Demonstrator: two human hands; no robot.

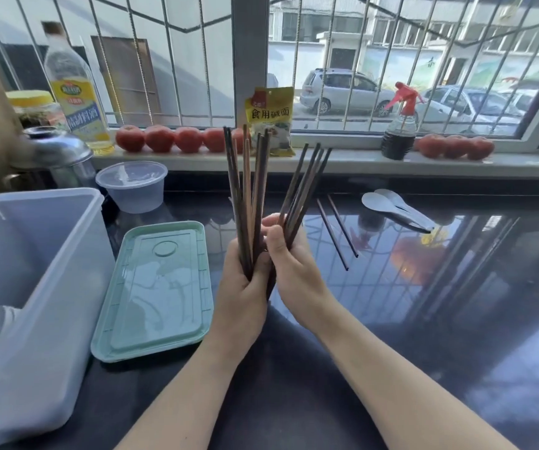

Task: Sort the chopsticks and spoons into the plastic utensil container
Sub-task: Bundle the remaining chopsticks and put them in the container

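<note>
The container [31,254] at the left looks empty as far as its inside shows, so nothing seems sorted yet; its green lid [156,290] lies beside it on the bench [424,319]. Both hands are together at centre, the left hand [245,297] and right hand [294,264] each clamped on upright chopsticks [248,190]. Two loose chopsticks [336,232] and the white spoons [394,209] lie to the right, untouched.

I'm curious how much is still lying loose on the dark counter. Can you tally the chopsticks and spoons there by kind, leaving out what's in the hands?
Loose chopsticks: 2
White spoons: 2
Total: 4
</note>
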